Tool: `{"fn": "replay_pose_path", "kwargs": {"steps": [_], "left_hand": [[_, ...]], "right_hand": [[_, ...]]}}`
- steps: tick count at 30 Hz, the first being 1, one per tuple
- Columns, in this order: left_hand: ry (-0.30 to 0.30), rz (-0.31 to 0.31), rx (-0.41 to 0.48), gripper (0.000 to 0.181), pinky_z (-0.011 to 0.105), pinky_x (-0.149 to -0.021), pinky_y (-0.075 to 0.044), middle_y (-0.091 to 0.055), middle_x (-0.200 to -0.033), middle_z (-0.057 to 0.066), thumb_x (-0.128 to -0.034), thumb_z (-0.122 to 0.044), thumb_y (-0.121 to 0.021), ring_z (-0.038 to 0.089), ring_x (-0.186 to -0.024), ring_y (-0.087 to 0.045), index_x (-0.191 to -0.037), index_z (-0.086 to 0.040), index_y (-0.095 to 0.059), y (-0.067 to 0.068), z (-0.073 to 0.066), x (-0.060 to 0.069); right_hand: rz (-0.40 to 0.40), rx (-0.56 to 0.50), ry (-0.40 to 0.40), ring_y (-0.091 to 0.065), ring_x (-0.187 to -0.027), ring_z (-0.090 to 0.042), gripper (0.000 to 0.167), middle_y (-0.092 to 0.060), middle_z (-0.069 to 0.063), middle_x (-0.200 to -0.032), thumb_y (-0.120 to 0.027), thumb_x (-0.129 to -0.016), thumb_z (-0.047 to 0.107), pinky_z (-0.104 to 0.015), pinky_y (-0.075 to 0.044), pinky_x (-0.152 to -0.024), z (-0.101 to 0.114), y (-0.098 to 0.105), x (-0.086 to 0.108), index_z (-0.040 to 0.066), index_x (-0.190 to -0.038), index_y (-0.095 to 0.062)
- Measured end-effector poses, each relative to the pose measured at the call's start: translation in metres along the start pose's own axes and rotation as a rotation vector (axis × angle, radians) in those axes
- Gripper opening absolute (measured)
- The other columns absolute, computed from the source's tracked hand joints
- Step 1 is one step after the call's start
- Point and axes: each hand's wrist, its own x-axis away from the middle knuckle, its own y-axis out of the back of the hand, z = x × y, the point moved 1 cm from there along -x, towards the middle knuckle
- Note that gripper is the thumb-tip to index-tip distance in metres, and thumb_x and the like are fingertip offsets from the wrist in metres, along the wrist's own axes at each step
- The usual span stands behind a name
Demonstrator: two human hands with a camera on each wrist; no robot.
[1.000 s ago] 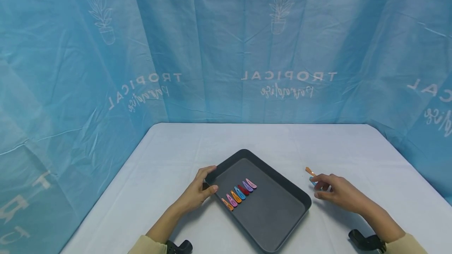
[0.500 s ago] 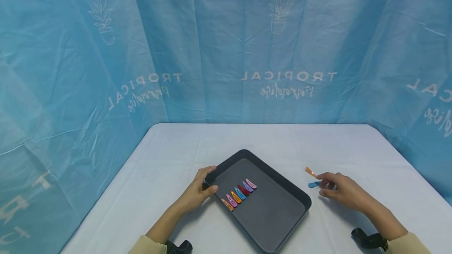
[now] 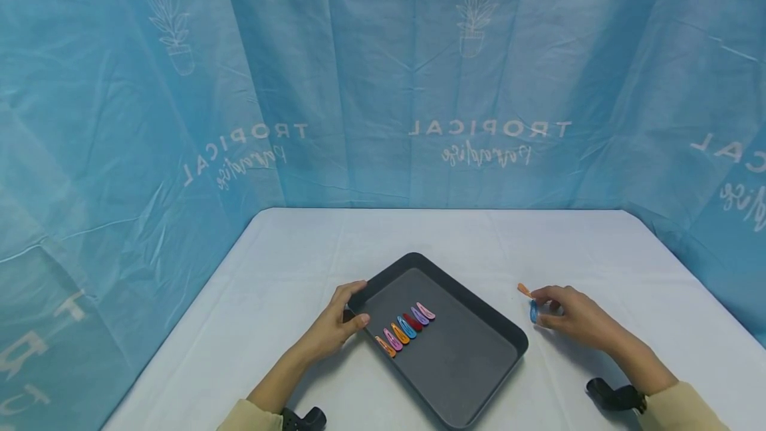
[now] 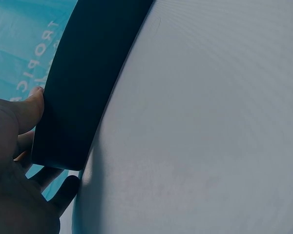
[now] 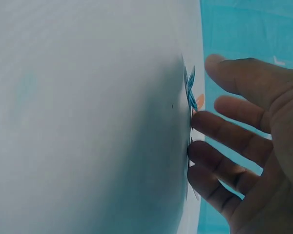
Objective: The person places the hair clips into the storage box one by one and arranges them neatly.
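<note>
In the head view, my left hand [image 3: 336, 323] holds the far-left corner of a dark grey baking tray [image 3: 473, 304], its thumb over the rim. The left wrist view shows this hand [image 4: 14, 146] at the end of the tray's dark side wall [image 4: 88, 73]. My right hand [image 3: 577, 314] is right of the tray, thumb and fingers apart around a blue snap hair clip [image 3: 533, 311]. Seen from the right wrist, the thumb stands off this blue clip [image 5: 191, 88], while fingertips reach the table beside it. An orange hair clip [image 3: 523, 289] lies just beyond, partly hidden by the fingers.
Inside the tray several hair clips, among them a red clip [image 3: 412, 322] and a pink clip [image 3: 425, 311], form a slanting row near the left side. White cloth covers the table [image 3: 299, 245]. A blue printed curtain [image 3: 371, 85] surrounds it.
My right hand first drew back right, uncovering the blue clip, then came left again over it. That clip has turned from lying crosswise to pointing away from me. Left hand and tray stayed still.
</note>
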Motion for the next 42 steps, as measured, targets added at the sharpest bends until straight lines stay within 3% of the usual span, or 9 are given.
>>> {"fn": "replay_pose_path", "kwargs": {"steps": [4,16,24,35,42], "left_hand": [[0.001,0.001,0.003,0.062,0.061,-0.110,-0.024,-0.028,-0.151,0.010,-0.0925,-0.025,-0.060,0.036,-0.143,-0.022,-0.146,-0.014,-0.031,0.000,-0.001,0.000],[0.010,-0.003,0.001,0.062,0.061,-0.110,-0.023,-0.028,-0.151,0.010,-0.0921,-0.023,-0.060,0.037,-0.143,-0.022,-0.146,-0.014,-0.031,0.000,-0.001,0.000],[0.012,-0.001,0.030,0.062,0.060,-0.110,-0.023,-0.027,-0.151,0.010,-0.0920,-0.022,-0.060,0.036,-0.143,-0.020,-0.146,-0.016,-0.031,0.001,-0.001,0.000],[0.011,-0.010,0.013,0.062,0.060,-0.111,-0.023,-0.028,-0.151,0.010,-0.0919,-0.022,-0.060,0.036,-0.143,-0.022,-0.146,-0.015,-0.032,0.000,-0.001,0.000],[0.006,-0.006,-0.006,0.063,0.060,-0.111,-0.024,-0.028,-0.151,0.010,-0.0918,-0.024,-0.060,0.036,-0.143,-0.023,-0.146,-0.014,-0.031,-0.001,0.000,0.000]], "right_hand": [[-0.038,0.027,0.022,-0.055,-0.092,-0.019,0.043,-0.064,-0.004,-0.103,-0.076,-0.078,0.026,-0.035,-0.046,-0.074,-0.003,-0.002,-0.001,0.006,-0.115,-0.064],[-0.035,0.050,-0.015,-0.049,-0.094,-0.021,0.058,-0.058,-0.007,-0.104,-0.080,-0.070,0.039,-0.032,-0.042,-0.072,-0.006,-0.008,-0.005,0.007,-0.117,-0.065],[-0.044,0.078,-0.009,-0.048,-0.093,-0.019,0.057,-0.058,-0.006,-0.105,-0.081,-0.070,0.035,-0.031,-0.042,-0.072,-0.007,-0.008,-0.008,0.007,-0.117,-0.065],[-0.047,0.070,0.024,-0.047,-0.091,-0.018,0.052,-0.058,-0.005,-0.103,-0.080,-0.071,0.034,-0.029,-0.040,-0.071,-0.010,-0.010,-0.008,0.007,-0.113,-0.066],[-0.048,0.063,0.003,-0.047,-0.092,-0.018,0.053,-0.058,-0.005,-0.102,-0.080,-0.071,0.035,-0.029,-0.041,-0.071,-0.008,-0.010,-0.007,0.007,-0.114,-0.066]]}}
